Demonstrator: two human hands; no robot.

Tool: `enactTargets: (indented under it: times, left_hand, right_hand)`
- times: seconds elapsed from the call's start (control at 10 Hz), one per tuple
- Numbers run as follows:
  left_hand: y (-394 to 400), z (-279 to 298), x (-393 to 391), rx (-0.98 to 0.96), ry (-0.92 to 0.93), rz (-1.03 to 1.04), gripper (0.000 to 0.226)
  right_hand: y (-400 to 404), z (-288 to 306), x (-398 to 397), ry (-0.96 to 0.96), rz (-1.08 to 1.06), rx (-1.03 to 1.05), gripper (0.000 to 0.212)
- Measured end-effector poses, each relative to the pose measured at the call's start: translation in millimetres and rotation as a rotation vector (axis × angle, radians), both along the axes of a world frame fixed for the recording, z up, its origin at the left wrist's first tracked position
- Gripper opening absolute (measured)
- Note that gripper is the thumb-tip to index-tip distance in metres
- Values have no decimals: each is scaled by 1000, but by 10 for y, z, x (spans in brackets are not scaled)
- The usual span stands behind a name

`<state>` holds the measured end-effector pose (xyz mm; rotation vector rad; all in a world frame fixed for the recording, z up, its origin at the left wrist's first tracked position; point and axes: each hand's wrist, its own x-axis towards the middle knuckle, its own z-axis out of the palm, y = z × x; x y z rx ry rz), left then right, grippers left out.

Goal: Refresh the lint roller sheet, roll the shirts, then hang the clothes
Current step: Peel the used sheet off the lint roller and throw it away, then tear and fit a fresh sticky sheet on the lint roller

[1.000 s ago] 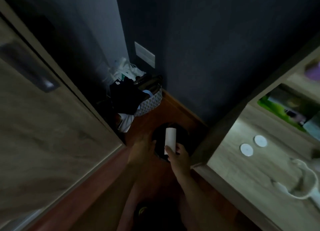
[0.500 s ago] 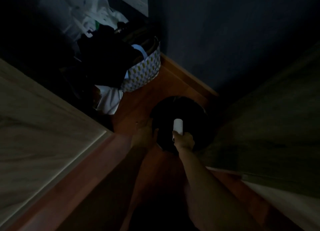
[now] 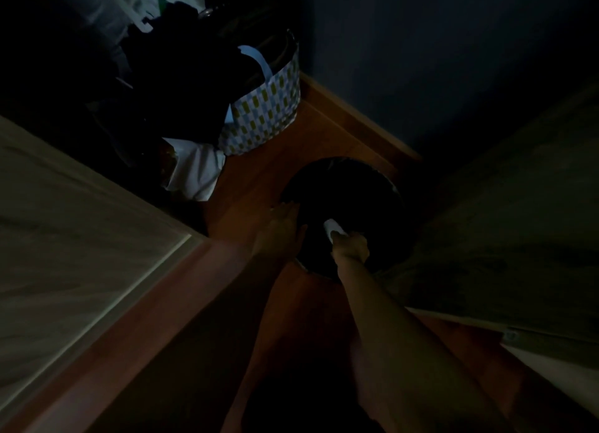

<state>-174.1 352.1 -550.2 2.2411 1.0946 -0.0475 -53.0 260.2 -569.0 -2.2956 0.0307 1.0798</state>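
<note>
The right hand is gripping the white roller over the dark bin. The left hand is reaching flat to the bin rim, its fingers straight.

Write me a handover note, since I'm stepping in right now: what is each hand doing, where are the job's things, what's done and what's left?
Right hand grips the lint roller, held over the dark round bin.
Left hand is open, fingers straight at the bin's near left rim.
Dark clothes are heaped in and beside the patterned basket, on the wooden floor.
Done: cannot tell whether the used sheet is off; it is too dark.
Left: roll the shirts, hang the clothes.
</note>
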Motion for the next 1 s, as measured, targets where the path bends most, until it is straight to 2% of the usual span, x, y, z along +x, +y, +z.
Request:
enactTargets:
  times: [0.2, 0.5, 0.7, 0.8, 1.0]
  left_hand:
    - [-44, 159, 43, 11, 17, -24, 56]
    - [-108, 668, 116, 37, 2, -44, 57]
    - [-225, 1761, -32, 105, 71, -41, 57]
    - [-299, 2682, -195, 149, 25, -20, 54]
    - [-364, 4034, -445, 274, -59, 44, 47]
  right_hand:
    - [-21, 114, -15, -95, -14, 64, 59]
    - [-78, 800, -130, -165, 145, 26, 67]
    - [-217, 1887, -385, -233, 290, 89, 68]
    - [-306, 2675, -579, -259, 369, 109, 65]
    - [-589, 4402, -872, -380, 490, 246, 57]
